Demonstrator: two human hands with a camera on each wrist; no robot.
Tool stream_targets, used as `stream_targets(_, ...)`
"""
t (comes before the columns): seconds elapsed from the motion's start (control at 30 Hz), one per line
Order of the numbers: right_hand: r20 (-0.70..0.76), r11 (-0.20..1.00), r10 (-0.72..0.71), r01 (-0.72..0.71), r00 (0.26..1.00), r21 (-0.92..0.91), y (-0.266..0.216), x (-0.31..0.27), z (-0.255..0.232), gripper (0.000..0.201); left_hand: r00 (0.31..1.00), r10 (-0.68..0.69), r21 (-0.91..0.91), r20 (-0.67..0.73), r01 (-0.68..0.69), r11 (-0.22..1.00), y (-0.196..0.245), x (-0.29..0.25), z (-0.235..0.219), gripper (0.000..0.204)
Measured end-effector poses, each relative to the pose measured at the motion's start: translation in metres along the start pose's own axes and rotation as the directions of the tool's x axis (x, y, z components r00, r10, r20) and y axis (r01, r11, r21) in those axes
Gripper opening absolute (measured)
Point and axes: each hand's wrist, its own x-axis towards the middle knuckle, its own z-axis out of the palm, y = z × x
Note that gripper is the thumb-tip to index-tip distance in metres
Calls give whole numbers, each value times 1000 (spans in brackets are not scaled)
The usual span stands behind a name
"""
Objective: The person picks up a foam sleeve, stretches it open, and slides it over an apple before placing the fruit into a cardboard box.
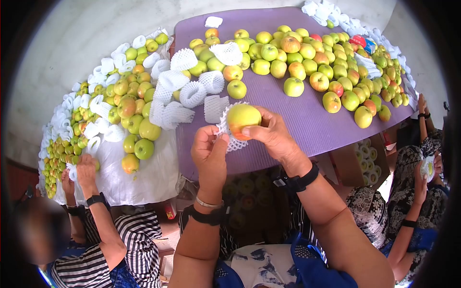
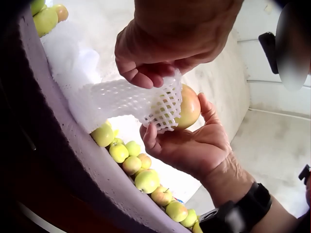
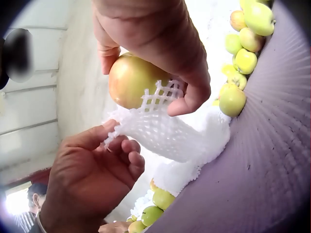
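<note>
A yellow-green apple with a red blush is gripped in my right hand, thumb across its near side. My left hand pinches the edge of a white foam net sleeve between thumb and fingers. The net's open end is drawn partly over the apple, as the left wrist view shows; the rest of the net trails off narrow and unfilled. Both hands are raised near the front edge of the purple mat. Loose foam nets lie just beyond them.
Many apples are heaped on the purple mat, and more on a white-covered surface at left. Foam nets line the back edges. One person's hands work at left; another person at right holds a netted apple. A carton of netted apples stands below.
</note>
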Motion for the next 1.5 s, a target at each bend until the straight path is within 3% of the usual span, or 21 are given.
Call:
stream_targets(0.13, -100, 959, -149, 119, 984, -257, 5, -1, 3, 55, 998, -54, -68, 39, 56, 996, -4, -2, -1, 14)
stream_targets(0.17, -80, 909, -258, 214, 963, -357, 9, 2, 1, 57, 997, -62, -68, 53, 66, 996, -3, -3, 1, 13)
stream_targets(0.23, -9, 751, -459, 383, 888, -537, 18, 8, -5, 62, 997, -59, -72, 53, 63, 995, -3, -4, 3, 13)
stream_targets(0.33, 114, 493, -608, 486, 786, -721, 20, 7, -1, 64, 1000, -20, -94, 8, 20, 995, -3, -4, 4, 14)
stream_targets(0.4, 175, 443, -583, 491, 793, -750, 16, 4, 2, 62, 1000, 13, -126, -27, -16, 992, 0, 0, 5, 13)
stream_targets(0.5, 210, 413, -542, 476, 814, -776, 10, 3, 4, 62, 994, 108, 167, 6, -108, 980, -4, -4, -3, 9)
stream_targets(0.6, 199, 410, -507, 438, 838, -800, 9, 1, 2, 64, 919, 354, 492, 175, -393, 777, 3, -8, 5, 5)
stream_targets(0.73, 191, 345, -524, 412, 830, -843, 8, 2, -4, 68, 834, 416, 585, 363, -551, 595, -1, -3, 1, 12)
stream_targets(0.83, 222, 293, -511, 411, 831, -863, 6, -1, -2, 66, 970, 171, 317, 171, -218, 923, -6, -5, 9, 25)
stream_targets(0.93, 302, 114, -548, 428, 780, -897, 19, 1, -2, 66, 993, 25, 235, 116, -52, 971, -12, -3, 12, 37)
stream_targets(1.03, 330, 216, -530, 501, 781, -838, 7, -4, 5, 62, 996, -14, 57, 87, 9, 998, -10, 1, 10, 46)
stream_targets(1.13, 128, 751, -291, 309, 948, -583, -8, -5, -4, 61, 989, -69, -18, 135, 72, 997, -4, 6, 0, 50)
stream_targets(1.17, 82, 773, -310, 302, 947, -558, -11, -6, -4, 46, 984, -81, -37, 156, 88, 995, -4, 6, -1, 51)
stream_targets(1.27, 151, 628, -401, 391, 904, -673, -2, 1, -12, 24, 968, -78, 30, 237, 73, 997, -6, 3, 0, 49)
stream_targets(1.37, 39, 715, -435, 372, 899, -592, 11, 9, -17, 7, 950, -55, 112, 309, 21, 994, -12, 3, -1, 51)
stream_targets(1.5, 190, 481, -608, 548, 771, -684, 5, 4, -10, 7, 954, -89, 89, 287, 66, 994, -12, 3, -2, 56)
